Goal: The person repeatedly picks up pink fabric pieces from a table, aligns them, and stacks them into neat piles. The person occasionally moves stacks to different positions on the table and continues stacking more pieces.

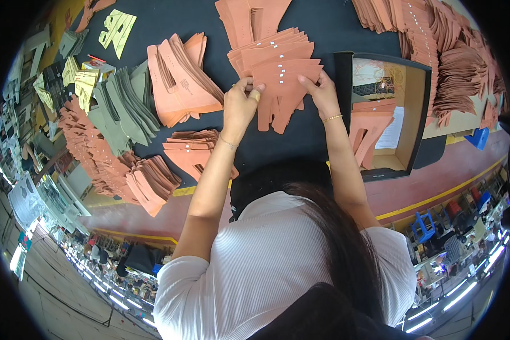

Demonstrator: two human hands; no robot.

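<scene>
Both hands on a fanned stack of terracotta cut pieces, mid-table.

Left hand (241, 105) pinches the stack's left edge, fingers curled over the top, thumb under. Right hand (323, 93) grips the right edge the same way, fingers closed on it. The fanned stack (277, 71) sits between the hands and slightly beyond them, resting on the dark table (317, 22); its fan spreads left-right, while the legs of the pieces point back toward the person. Both hands are equally near, one per side. Outward: a second terracotta pile (181, 79) just left of the left hand, grey-green pieces (122, 107) further left, an open cardboard box (385, 119) just right of the right forearm.
</scene>
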